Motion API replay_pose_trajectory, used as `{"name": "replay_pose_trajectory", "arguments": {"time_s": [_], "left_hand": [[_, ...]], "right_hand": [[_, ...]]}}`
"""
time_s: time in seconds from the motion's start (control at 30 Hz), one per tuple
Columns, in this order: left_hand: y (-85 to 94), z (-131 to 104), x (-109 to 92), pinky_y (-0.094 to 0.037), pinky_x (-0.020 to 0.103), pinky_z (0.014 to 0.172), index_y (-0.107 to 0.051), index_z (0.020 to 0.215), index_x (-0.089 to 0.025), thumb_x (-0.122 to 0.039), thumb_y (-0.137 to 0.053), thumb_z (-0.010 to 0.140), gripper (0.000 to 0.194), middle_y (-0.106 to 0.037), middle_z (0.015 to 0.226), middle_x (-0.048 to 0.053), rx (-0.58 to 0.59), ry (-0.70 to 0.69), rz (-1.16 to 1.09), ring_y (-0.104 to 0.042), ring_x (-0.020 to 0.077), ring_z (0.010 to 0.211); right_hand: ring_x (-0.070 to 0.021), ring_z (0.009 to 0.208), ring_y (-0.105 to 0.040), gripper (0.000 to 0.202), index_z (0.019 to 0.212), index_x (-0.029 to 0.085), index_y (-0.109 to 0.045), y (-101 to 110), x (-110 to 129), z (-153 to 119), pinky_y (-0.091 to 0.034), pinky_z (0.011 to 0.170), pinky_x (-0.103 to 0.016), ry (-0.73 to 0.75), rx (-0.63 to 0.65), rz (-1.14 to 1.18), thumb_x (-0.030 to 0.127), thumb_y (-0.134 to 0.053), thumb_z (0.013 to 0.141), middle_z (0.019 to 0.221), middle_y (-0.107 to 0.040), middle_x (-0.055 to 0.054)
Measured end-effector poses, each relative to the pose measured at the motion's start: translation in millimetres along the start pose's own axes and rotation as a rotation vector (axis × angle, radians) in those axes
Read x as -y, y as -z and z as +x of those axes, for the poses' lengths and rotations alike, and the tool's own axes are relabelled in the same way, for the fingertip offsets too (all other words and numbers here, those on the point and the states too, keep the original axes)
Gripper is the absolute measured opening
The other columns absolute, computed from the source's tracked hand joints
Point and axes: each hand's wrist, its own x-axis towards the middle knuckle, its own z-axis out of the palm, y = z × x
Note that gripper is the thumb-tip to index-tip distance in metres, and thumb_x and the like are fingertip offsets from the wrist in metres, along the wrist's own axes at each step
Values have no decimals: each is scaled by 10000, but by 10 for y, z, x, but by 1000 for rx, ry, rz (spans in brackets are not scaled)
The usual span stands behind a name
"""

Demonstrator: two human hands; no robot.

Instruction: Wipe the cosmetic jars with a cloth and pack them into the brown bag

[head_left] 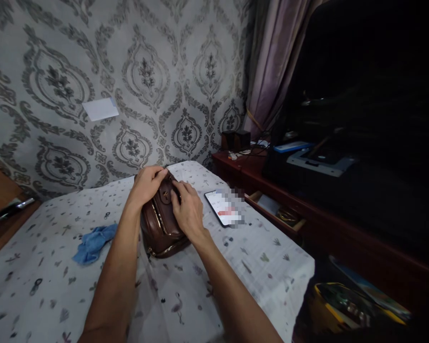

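A brown leather bag [168, 220] with gold zippers and a small round emblem on its front lies on the patterned white cloth. My left hand [148, 185] is closed over the bag's upper left edge, its fingertips hidden behind the leather. On the other side, my right hand [188, 207] grips the bag near the emblem with bent fingers, the thumb resting on the front. To the right of that hand lies a phone [221, 208] with its screen lit and partly blurred out. A crumpled blue cloth [94, 244] rests left of my left forearm.
A dark red desk [236, 166] with small dark speakers [235, 140] and cables stands at the right. Its drawer [296, 225] is pulled out beside the bed [271, 257]. A yellow-edged container [329, 305] sits below. Patterned wallpaper covers the wall behind.
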Motion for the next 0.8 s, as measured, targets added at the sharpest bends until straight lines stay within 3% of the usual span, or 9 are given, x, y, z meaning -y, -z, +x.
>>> {"name": "replay_pose_trajectory", "arguments": {"time_s": [0.1, 0.2, 0.37, 0.53, 0.67, 0.8], "left_hand": [[106, -34, 84, -443, 276, 761, -692, 884, -169, -361, -553, 863, 238, -696, 857, 28, -17, -31, 2, -612, 192, 828], [229, -71, 224, -464, 319, 892, -680, 1139, -197, -322, -682, 785, 376, -719, 1147, 67, -49, 21, 103, -636, 240, 1044], [302, -94, 318, -458, 341, 843, -729, 1006, -174, -284, -577, 882, 225, -749, 1012, 96, -12, 135, 353, -657, 263, 964], [275, -112, 185, -433, 326, 803, -733, 1004, -178, -319, -519, 929, 267, -746, 1038, 120, -116, 237, 480, -658, 277, 993], [292, -130, 114, -398, 317, 730, -741, 931, -190, -337, -490, 936, 291, -746, 962, 116, -100, 301, 525, -659, 275, 946], [339, -128, 87, -356, 301, 672, -737, 876, -184, -327, -503, 917, 277, -732, 896, 88, -56, 276, 530, -643, 244, 872]], "right_hand": [[-290, 1207, -601, 387, 1312, 186, -640, -22, -31, -1, -490, 1047, -456, 3, -27, 22, 266, -458, 981, 1295, -651, -144], [-305, 1229, -586, 380, 1284, 177, -664, -32, -34, -10, -487, 1043, -479, 8, -85, 19, 291, -467, 979, 1323, -632, -167], [-333, 1238, -574, 344, 1177, 199, -725, -32, 5, -33, -480, 1030, -519, 66, -146, -10, 392, -533, 967, 1334, -624, -169], [-328, 1163, -605, 289, 1100, 194, -749, -57, 26, -36, -496, 1007, -509, 76, -152, -27, 374, -613, 919, 1252, -666, -160], [-309, 1130, -611, 264, 1083, 204, -751, -81, 22, -31, -498, 1011, -485, 85, -172, -23, 353, -621, 908, 1193, -688, -137], [-312, 1140, -607, 262, 1082, 196, -750, -89, 13, -30, -497, 1017, -477, 81, -167, -27, 349, -637, 903, 1196, -688, -139]]}}
